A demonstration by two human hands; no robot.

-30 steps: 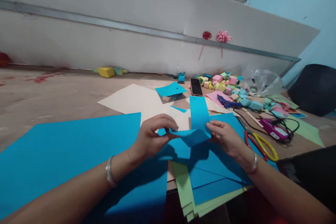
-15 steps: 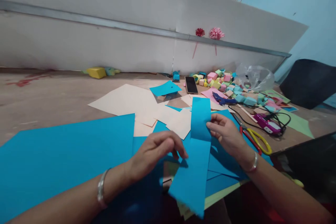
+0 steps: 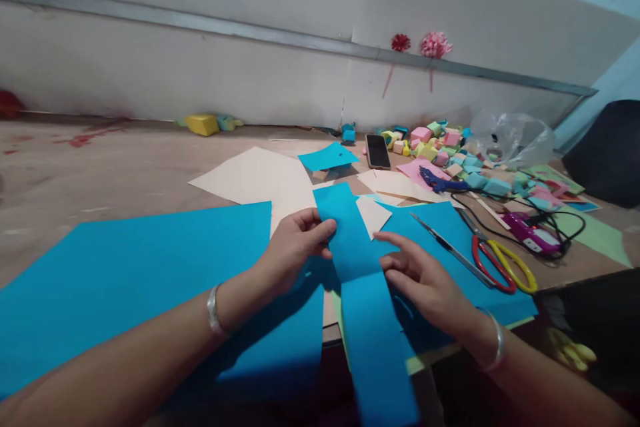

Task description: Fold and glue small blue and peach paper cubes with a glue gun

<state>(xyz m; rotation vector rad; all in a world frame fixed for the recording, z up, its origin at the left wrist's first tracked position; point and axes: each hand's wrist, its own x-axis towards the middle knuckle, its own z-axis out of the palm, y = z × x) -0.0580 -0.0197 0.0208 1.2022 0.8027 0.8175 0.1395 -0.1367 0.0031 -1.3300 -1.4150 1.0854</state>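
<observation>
- The left hand (image 3: 300, 243) now pinches the folded blue paper strip (image 3: 367, 310) by its upper left edge; half a second ago the right hand (image 3: 425, 283) held it from the right.
- So the left hand alone seems to carry the strip, leaving the right freer to work near the crease.
- The right hand is loosely spread at the strip's right edge, index finger stretched out; whether any fingertip touches the paper I cannot tell.
- The strip stands in the middle, slanting from far to near, its near end hanging past the table edge.
- On the brown table (image 3: 125, 160), a big blue sheet (image 3: 175, 260) covers the near left; scissors (image 3: 510, 265) and a thin metal tool (image 3: 445, 243) lie to the right.
- Farther off are a phone (image 3: 378, 151), a blue glue gun (image 3: 440, 181) and a heap of small paper boxes (image 3: 440, 147).
- Behind runs a white wall (image 3: 175, 73), with two paper flowers (image 3: 435, 45) along its metal rail (image 3: 205, 21).
- A dark chair (image 3: 605, 153) stands far right.
</observation>
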